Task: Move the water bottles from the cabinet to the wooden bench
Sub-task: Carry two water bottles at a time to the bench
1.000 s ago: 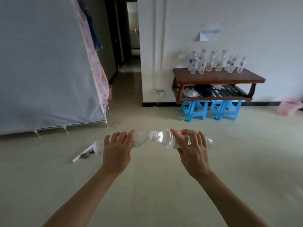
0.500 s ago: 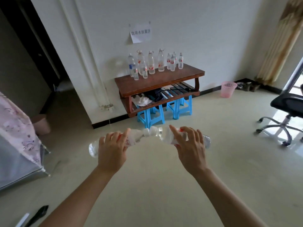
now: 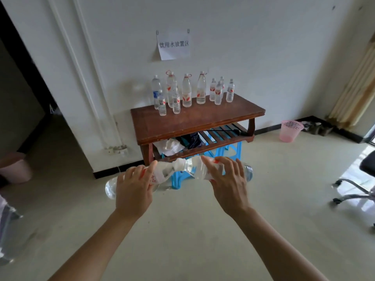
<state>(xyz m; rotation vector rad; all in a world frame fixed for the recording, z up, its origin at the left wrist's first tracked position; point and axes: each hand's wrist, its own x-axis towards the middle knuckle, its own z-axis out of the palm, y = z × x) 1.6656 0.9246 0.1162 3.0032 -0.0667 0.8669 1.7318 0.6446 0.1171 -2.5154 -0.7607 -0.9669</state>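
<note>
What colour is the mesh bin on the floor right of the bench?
The bin is pink; head view.

Your left grip [image 3: 133, 189] holds a water bottle [image 3: 160, 176] sideways, right grip [image 3: 228, 184] a second bottle [image 3: 195, 169], caps meeting; upright bottles [image 3: 186, 92] stand on the table [image 3: 203, 120].

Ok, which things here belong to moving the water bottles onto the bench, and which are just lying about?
Job: first clear plastic water bottle in left hand; second clear plastic water bottle in right hand; brown wooden bench; clear bottles standing on it.
Lying about: pink mesh wastebasket; blue plastic stools; black office chair; white paper wall sign.
</note>
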